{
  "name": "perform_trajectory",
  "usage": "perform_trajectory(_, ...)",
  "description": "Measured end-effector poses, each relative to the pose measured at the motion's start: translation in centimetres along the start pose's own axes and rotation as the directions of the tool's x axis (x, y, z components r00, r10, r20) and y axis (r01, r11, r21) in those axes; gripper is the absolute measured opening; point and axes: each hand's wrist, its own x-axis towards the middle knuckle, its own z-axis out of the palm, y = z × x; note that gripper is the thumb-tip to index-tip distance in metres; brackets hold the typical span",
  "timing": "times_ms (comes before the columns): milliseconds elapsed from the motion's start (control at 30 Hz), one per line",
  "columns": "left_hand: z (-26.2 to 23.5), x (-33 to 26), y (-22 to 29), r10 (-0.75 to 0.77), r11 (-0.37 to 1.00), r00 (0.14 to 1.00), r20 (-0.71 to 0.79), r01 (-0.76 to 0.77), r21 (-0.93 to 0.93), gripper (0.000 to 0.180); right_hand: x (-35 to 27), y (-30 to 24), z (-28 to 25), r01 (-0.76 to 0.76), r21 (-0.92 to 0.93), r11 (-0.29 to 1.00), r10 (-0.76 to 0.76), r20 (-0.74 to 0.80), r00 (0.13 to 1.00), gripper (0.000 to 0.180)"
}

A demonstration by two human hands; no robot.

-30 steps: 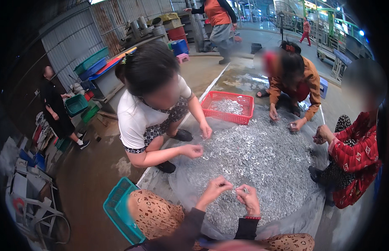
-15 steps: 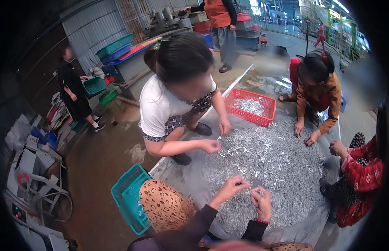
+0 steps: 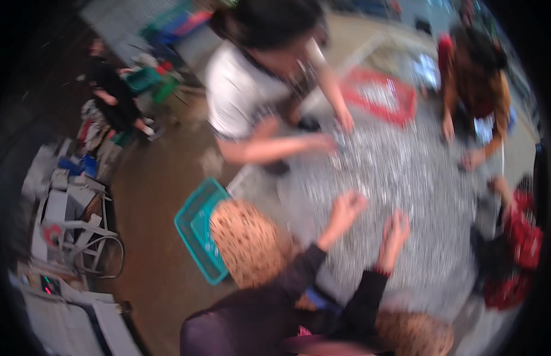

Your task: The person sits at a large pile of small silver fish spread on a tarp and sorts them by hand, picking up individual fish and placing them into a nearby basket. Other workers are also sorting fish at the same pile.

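A wide heap of small silvery metal pieces (image 3: 430,249) spreads in front of me on clear plastic sheeting; before the blur, several showed as curved hooks. Over its near part hangs my left hand (image 3: 346,211), its fingers drawn together. Anything between those fingertips is lost in the motion smear. To its right and slightly nearer me is my right hand (image 3: 395,232), apart from the left, fingers pointing up and too smeared to read. A red bead-like band circles the right wrist.
A red basket (image 3: 361,101) of metal pieces stands beyond the heap. A teal basket (image 3: 195,228) is by my left knee. Co-workers crouch around: a white-shirted person (image 3: 243,89), a brown-sleeved person (image 3: 495,115) and a red-clothed person (image 3: 521,225). Machinery (image 3: 74,219) stands far left.
The view has swung and blurred, shifting most of the scene. My hands have drawn farther apart. The white-shirted person's arms still reach over the heap.
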Motion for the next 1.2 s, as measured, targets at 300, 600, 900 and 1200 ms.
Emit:
perform_trajectory(300,1.8,1.1,0.2,-0.055,0.962,0.972,0.228,0.113,-0.250,0.023,-0.3,-0.1,0.2,-0.085,-0.059,0.995,0.097,0.261,0.960,0.012)
perform_trajectory(600,0.4,1.5,-0.2,-0.173,0.958,0.937,0.303,0.231,-0.170,0.015,-0.1,-0.5,-0.4,-0.208,-0.050,0.977,0.210,0.419,0.884,0.013)
perform_trajectory(900,0.3,1.2,1.4,-0.090,0.978,0.941,0.327,0.146,-0.149,0.011,0.2,-1.0,-1.6,-0.250,-0.076,0.965,0.252,0.528,0.811,0.014)
perform_trajectory(1200,0.1,0.9,3.5,0.135,0.985,0.953,0.271,-0.159,0.070,0.007,-1.3,-2.8,-0.2,-0.135,0.018,0.991,0.118,0.374,0.920,0.012)
